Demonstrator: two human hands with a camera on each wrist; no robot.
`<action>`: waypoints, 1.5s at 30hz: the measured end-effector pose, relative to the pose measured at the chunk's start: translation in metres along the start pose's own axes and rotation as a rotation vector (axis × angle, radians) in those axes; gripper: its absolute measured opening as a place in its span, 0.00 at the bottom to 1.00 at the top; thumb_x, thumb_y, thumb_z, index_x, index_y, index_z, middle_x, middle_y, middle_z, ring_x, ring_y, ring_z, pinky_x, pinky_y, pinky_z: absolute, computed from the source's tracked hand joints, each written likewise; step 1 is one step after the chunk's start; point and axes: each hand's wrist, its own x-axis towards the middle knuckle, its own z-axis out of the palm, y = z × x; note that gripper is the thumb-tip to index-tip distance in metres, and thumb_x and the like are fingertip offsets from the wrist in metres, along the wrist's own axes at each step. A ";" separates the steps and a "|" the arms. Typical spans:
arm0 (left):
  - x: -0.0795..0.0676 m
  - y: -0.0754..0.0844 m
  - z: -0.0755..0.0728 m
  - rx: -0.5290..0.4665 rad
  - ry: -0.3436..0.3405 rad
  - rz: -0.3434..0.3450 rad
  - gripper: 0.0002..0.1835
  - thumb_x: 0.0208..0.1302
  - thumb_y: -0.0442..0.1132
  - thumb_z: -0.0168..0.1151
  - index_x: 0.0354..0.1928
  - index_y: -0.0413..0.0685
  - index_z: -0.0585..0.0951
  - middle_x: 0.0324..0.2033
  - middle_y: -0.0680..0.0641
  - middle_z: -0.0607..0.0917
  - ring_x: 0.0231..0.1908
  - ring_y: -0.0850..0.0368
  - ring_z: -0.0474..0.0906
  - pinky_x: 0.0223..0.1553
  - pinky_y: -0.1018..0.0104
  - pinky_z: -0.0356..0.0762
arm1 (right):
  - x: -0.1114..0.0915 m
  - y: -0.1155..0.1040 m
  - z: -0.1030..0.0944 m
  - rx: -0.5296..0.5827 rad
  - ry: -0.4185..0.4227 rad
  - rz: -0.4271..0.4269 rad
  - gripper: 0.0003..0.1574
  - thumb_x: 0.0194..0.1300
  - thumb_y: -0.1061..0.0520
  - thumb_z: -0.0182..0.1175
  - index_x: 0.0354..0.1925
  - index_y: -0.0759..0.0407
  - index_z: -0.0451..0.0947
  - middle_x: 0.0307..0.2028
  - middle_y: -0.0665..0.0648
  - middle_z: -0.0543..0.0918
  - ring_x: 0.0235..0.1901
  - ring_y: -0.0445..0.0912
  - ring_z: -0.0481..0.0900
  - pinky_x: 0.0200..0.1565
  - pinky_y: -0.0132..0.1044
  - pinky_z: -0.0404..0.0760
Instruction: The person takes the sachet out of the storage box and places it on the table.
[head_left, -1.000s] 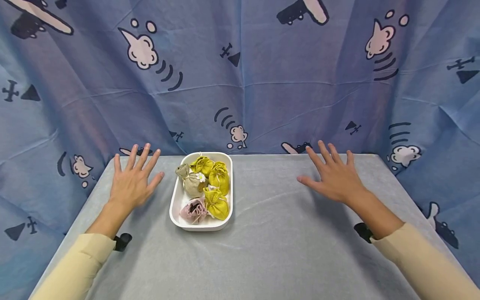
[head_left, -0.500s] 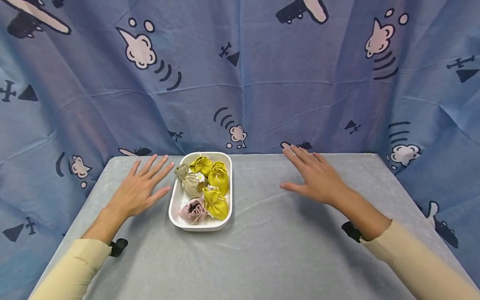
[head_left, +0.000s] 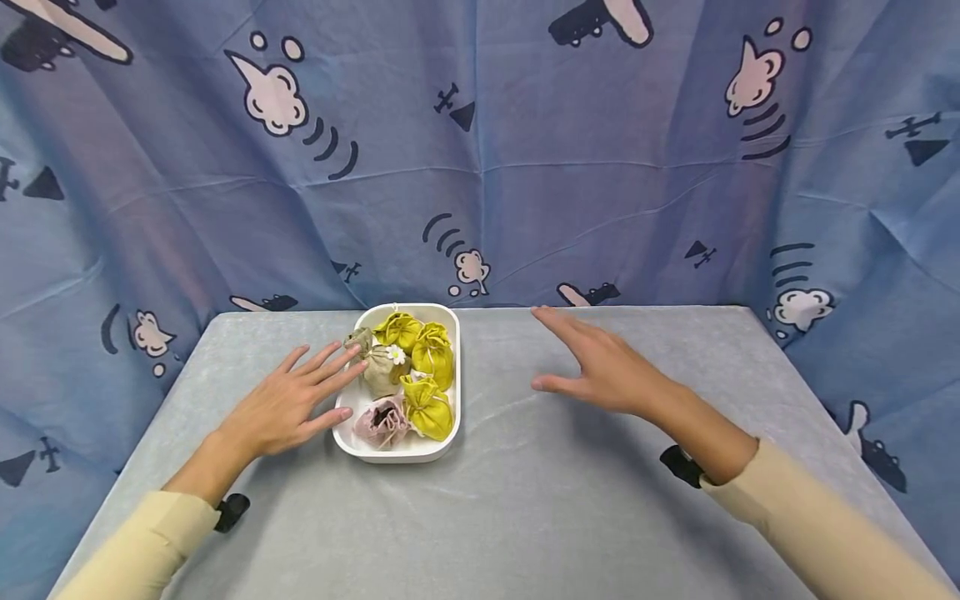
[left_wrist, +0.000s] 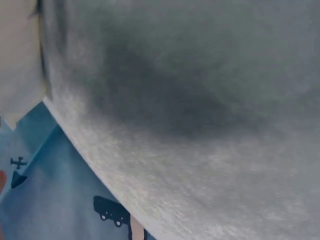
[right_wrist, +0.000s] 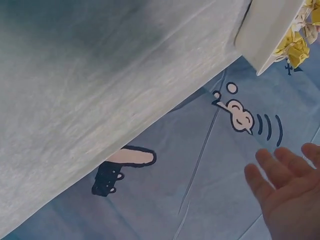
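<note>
Wore pale sleeves (head_left: 142,542) at the near edge, left and right, with a dark device (head_left: 232,512) at each wrist. Held the left hand (head_left: 288,402) over the left rim of the white tray (head_left: 397,456), fingers straight and spread, gripping nothing; could not tell touching from hovering at the beige pouch (head_left: 386,379) there. Held the right hand (head_left: 611,367) well to the right of the tray, above the grey table (head_left: 480,517), fingers extended, thumb apart, also without a grip.

Saw the tray left of centre, towards the far edge, with five cloth pouches inside: nearest, a pink pouch (head_left: 381,423); just right of it, a yellow pouch (head_left: 428,410); farther on, at left, the beige one, trimmed with a white flower (head_left: 396,355); beside it, a second yellow pouch (head_left: 433,357); farthest, a third yellow pouch (head_left: 399,331). Seemed only at the outset: all five in the tray, none in hand, everything left to handle. Ended, beyond, with a blue printed curtain (head_left: 480,142).
</note>
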 end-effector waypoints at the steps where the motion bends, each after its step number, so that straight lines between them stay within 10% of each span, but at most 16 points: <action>1: -0.001 0.000 0.001 0.000 -0.007 0.002 0.36 0.72 0.61 0.51 0.77 0.56 0.62 0.76 0.48 0.59 0.74 0.42 0.55 0.70 0.37 0.50 | 0.001 -0.002 0.000 0.025 -0.003 -0.008 0.60 0.59 0.29 0.65 0.79 0.46 0.50 0.75 0.54 0.59 0.71 0.56 0.63 0.65 0.60 0.66; 45: -0.014 0.007 0.017 -0.135 -0.046 -0.066 0.34 0.75 0.54 0.51 0.79 0.58 0.56 0.77 0.49 0.55 0.74 0.41 0.54 0.70 0.38 0.52 | 0.042 -0.063 0.059 0.461 -0.111 -0.166 0.52 0.56 0.51 0.75 0.73 0.58 0.62 0.67 0.59 0.73 0.67 0.48 0.70 0.68 0.51 0.65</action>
